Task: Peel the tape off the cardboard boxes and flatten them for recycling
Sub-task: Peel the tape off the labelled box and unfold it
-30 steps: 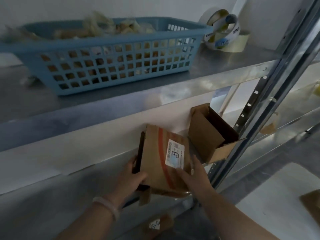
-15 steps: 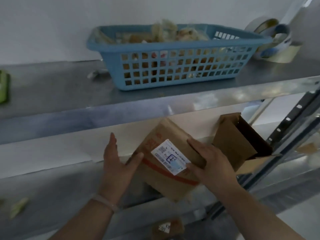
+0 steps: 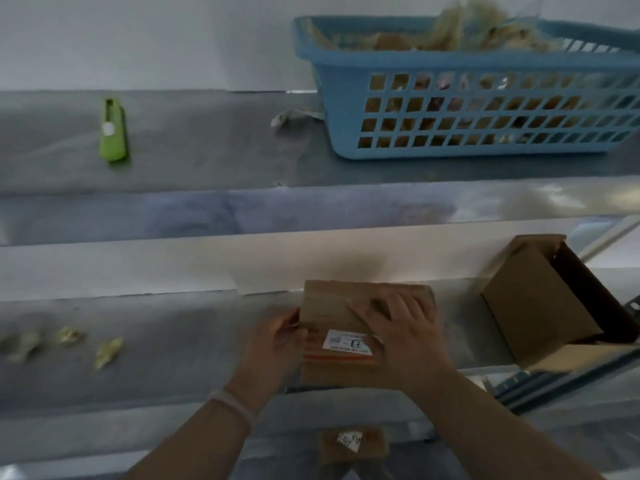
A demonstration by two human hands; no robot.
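Observation:
A small brown cardboard box [image 3: 329, 306] with a white label and an orange tape stripe lies on the lower metal shelf [image 3: 166, 341]. My left hand [image 3: 277, 344] grips its left edge, fingers curled at the side. My right hand [image 3: 401, 327] lies flat on top of the box, fingers spread and pressing down. A second cardboard box [image 3: 540, 306], open and tipped on its side, stands to the right on the same shelf.
A blue plastic basket [image 3: 485, 98] full of peeled tape scraps sits on the upper shelf, with a green box cutter [image 3: 112, 131] to its left. Several crumpled tape bits [image 3: 107, 351] lie on the lower shelf's left. Another labelled cardboard piece [image 3: 353, 445] lies below.
The box has been turned from tilted to lying square on the lower shelf. My right hand moved onto its top. The view swung left, bringing the green cutter into sight.

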